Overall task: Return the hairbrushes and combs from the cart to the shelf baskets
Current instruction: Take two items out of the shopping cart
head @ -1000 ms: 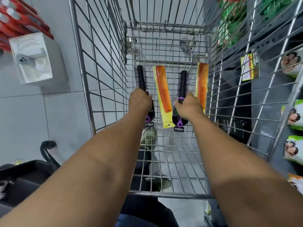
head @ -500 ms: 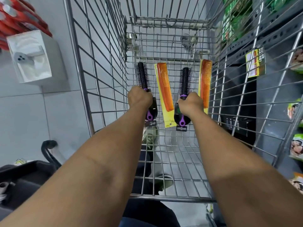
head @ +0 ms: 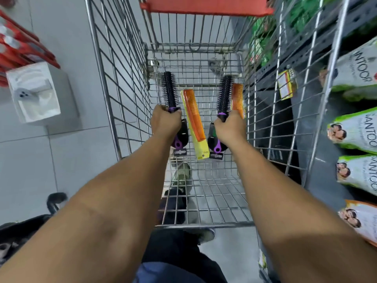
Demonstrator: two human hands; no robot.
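Note:
Both my arms reach down into a wire shopping cart point(head: 114, 94). My left hand point(head: 165, 122) is shut on the purple-and-black handle of a round black hairbrush point(head: 169, 89), bristles pointing away from me. My right hand point(head: 230, 129) is shut on a second round black hairbrush point(head: 224, 94) of the same kind. Between my hands an orange comb on a yellow card point(head: 193, 117) lies on the cart floor. A second orange comb point(head: 238, 99) sits just right of the right brush, against the cart's right wall, partly hidden by my right hand.
A grey shelf unit point(head: 318, 164) stands right of the cart with green-and-white pouches point(head: 355, 131) and green packets point(head: 263, 35) further back. The cart's red flap point(head: 204, 6) is at the top. A white box point(head: 34, 92) sits on the floor at left, a black bag point(head: 24, 227) at lower left.
Both hands have lifted their hairbrushes up off the cart floor. The right brush has shifted right, toward the second comb. The view has tilted, so the red flap now shows.

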